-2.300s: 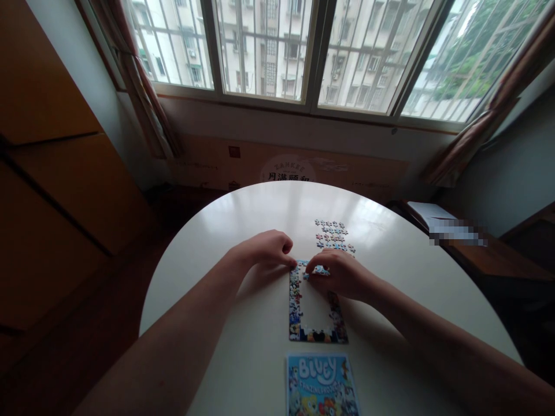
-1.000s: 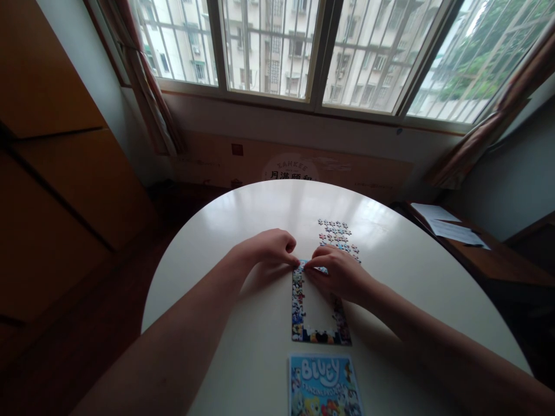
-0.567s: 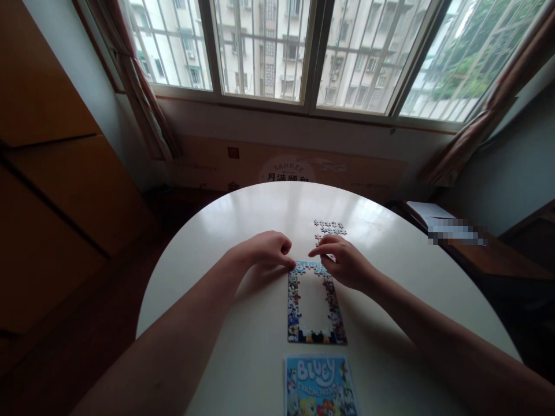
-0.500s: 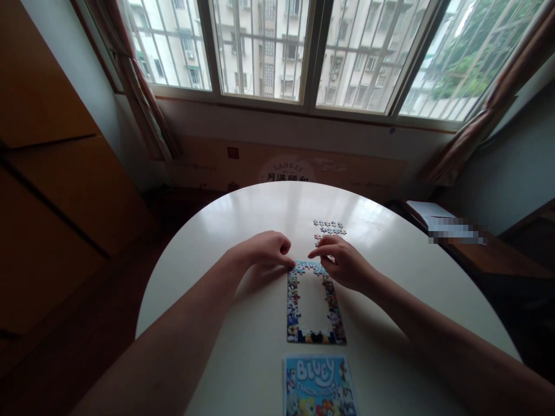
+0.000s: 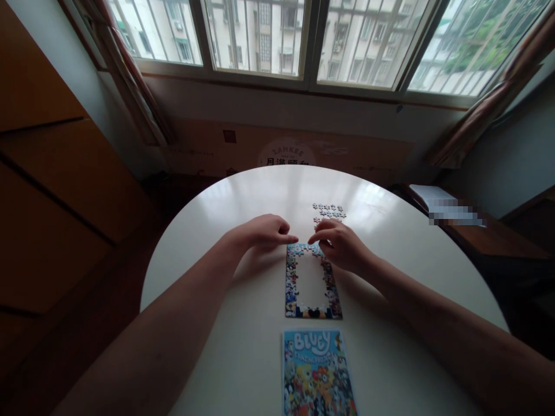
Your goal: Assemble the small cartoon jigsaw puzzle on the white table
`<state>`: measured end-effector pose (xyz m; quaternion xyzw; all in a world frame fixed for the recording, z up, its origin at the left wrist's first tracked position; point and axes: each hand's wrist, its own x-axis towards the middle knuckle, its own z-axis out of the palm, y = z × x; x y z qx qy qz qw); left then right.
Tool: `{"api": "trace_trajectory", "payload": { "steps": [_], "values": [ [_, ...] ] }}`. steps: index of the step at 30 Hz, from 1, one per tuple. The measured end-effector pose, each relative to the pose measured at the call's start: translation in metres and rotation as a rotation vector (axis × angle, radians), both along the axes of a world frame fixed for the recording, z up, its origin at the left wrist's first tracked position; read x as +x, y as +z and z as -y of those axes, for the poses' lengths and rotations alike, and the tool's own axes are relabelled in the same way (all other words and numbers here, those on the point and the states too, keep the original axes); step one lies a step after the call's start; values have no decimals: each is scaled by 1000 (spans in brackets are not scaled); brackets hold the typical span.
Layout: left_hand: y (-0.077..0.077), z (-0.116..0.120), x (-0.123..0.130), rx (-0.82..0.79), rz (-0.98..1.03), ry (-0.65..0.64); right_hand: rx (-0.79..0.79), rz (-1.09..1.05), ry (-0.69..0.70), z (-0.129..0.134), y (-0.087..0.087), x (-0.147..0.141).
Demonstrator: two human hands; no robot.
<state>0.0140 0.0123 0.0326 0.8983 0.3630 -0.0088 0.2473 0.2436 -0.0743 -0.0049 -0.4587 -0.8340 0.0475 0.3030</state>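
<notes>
And here we are over the white table (image 5: 381, 323), both hands up at the top end of the puzzle frame (image 5: 291, 283). The left hand (image 5: 271, 230) has its upper fingers curled and one digit stretched out straight, its tip by the top-left corner; nothing shows gripped there. Across from it, the right hand (image 5: 340, 242) points its forefinger back toward that tip, the two tips apart, its lower digit down by the top-right corner. That one looks released too, though the palm is hidden.

The frame lies flat just below the fingertips, a ring of joined pieces around bare tabletop, with light blue along the top and dark pieces at the bottom. Beyond the right fingers, loose puzzle pieces (image 5: 333, 214) sit in rows, the nearer ones partly covered by that hand.

Nearer the camera, below the fingers and the frame, there's the picture sheet (image 5: 318, 372): big white letters say "BLUEY", with smaller "FANZINE PROJECT" under them, a bit blurred, above a crowd of colourful cartoon characters.

Far beyond the fingertips, the tan panel (image 5: 195, 147) under the window (image 5: 255, 34) reads "ZANKEE" over "月满颐和", the bottom cut off by the table edge. Way out past the right hand, papers (image 5: 437, 199) lie on a brown surface, partly pixelated.
</notes>
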Motion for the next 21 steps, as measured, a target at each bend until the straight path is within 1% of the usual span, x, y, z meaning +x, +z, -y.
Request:
{"api": "trace_trajectory", "payload": {
  "steps": [4, 9, 13, 17, 21],
  "values": [
    [-2, 4, 6, 69, -57, 24, 11, -21, -37, -1, 0, 3],
    [-5, 5, 13, 146, -94, 39, 156, -150, -93, 0, -3, 2],
    [-5, 6, 18, 159, -106, 60, 252, -235, -88, 0, -6, 0],
    [0, 9, 20, 132, -130, 86, 240, -251, -111, 2, -6, -1],
    [2, 9, 20, 135, -136, 81, 213, -247, -124, 2, -6, -1]
  ]
}}
